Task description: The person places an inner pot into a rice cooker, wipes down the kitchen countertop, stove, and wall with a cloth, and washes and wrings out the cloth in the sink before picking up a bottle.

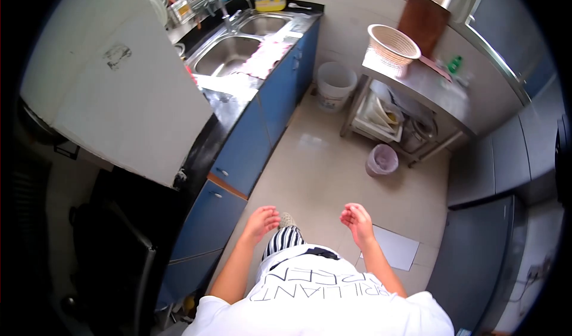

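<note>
My left hand [262, 223] is raised in front of my body, beside the blue cabinets [232, 160] but apart from them. Its fingers are loosely bent, and nothing shows in it. At about the same height, my right hand [357, 221] hangs over the tiled floor [316, 175], fingers slightly curled and palm turned inward, also with nothing in it. Below the hands are my striped trousers [283, 240] and one shoe [286, 220]. A flat white sheet or board [390, 248] lies on the floor near my right forearm.
Ahead on the left is a double sink [223, 55] with a patterned cloth [265, 59] on its edge. A white bucket [335, 86] stands beyond. On the right, a metal table [417, 83] carries a woven basket [393, 45]; a small bin [381, 160] sits before it, near a grey fridge [473, 258].
</note>
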`<state>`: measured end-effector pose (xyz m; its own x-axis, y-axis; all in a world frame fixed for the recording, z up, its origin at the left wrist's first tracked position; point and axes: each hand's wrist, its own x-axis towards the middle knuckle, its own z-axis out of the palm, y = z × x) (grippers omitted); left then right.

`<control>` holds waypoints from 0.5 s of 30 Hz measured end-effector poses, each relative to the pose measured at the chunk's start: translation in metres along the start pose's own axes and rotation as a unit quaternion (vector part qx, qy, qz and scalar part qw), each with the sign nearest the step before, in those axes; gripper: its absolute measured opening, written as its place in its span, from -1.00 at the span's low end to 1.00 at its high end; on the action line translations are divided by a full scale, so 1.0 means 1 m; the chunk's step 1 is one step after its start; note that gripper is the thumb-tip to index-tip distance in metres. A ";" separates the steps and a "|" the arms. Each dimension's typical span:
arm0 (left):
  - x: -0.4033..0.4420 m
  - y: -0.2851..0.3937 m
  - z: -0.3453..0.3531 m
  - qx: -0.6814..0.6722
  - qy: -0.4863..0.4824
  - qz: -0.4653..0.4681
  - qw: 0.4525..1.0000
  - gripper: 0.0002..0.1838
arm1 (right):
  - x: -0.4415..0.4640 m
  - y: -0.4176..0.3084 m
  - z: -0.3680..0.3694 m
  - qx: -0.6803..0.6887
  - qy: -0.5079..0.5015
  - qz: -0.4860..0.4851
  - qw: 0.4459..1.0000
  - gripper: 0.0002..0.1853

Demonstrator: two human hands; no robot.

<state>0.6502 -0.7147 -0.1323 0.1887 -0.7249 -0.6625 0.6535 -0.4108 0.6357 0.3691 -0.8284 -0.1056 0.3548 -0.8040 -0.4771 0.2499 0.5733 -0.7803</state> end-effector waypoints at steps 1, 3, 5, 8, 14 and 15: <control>0.008 0.016 -0.002 -0.008 0.006 0.016 1.000 -0.78 | 0.022 -0.008 0.021 -0.028 -0.021 0.021 0.999 -0.82; 0.023 0.045 -0.009 -0.028 0.026 0.036 0.999 -0.78 | 0.066 -0.027 0.061 -0.072 -0.069 0.025 0.995 -0.81; 0.032 0.070 -0.017 -0.039 0.056 0.063 0.996 -0.79 | 0.107 -0.043 0.096 -0.109 -0.114 0.032 0.987 -0.80; 0.041 0.096 -0.026 -0.060 0.089 0.070 0.992 -0.80 | 0.171 -0.064 0.140 -0.180 -0.180 0.008 0.967 -0.79; 0.071 0.107 -0.026 -0.140 0.124 0.068 0.980 -0.80 | 0.320 -0.070 0.196 -0.423 -0.250 -0.224 0.841 -0.73; 0.079 0.110 -0.021 -0.150 0.137 0.071 0.977 -0.80 | 0.342 -0.082 0.213 -0.456 -0.253 -0.262 0.812 -0.70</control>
<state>0.7530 -0.8055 -0.1230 0.4553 -0.5699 -0.6840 0.7843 -0.1069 0.6111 0.6615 -1.1162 -0.1189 0.7974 -0.5999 0.0645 -0.2034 -0.3680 -0.9073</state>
